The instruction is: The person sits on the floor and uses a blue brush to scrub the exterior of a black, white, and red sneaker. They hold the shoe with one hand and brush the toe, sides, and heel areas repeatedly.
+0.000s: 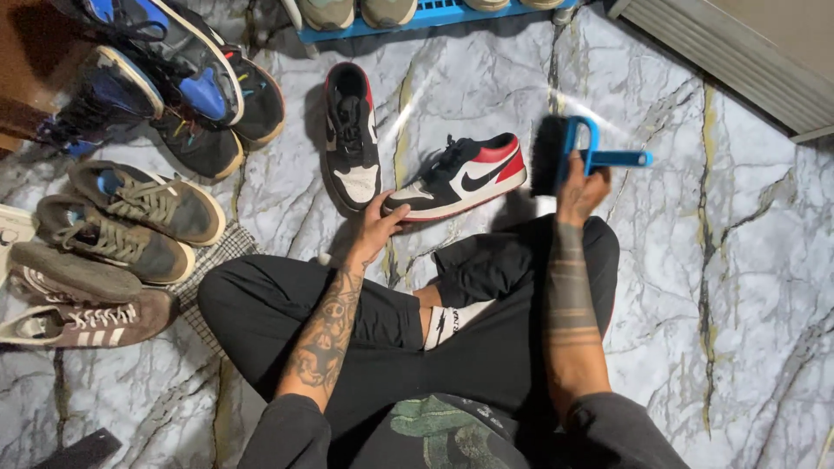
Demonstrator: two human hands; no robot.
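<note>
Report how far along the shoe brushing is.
Done: nothing looks finished; no shoe stands apart as cleaned. In hand: the right hand holds a blue brush in the air, and the left hand touches the toe of the red, white and black sneaker lying on the marble floor. Left: its mate beside it and the dusty brown shoes at left appear untouched.
</note>
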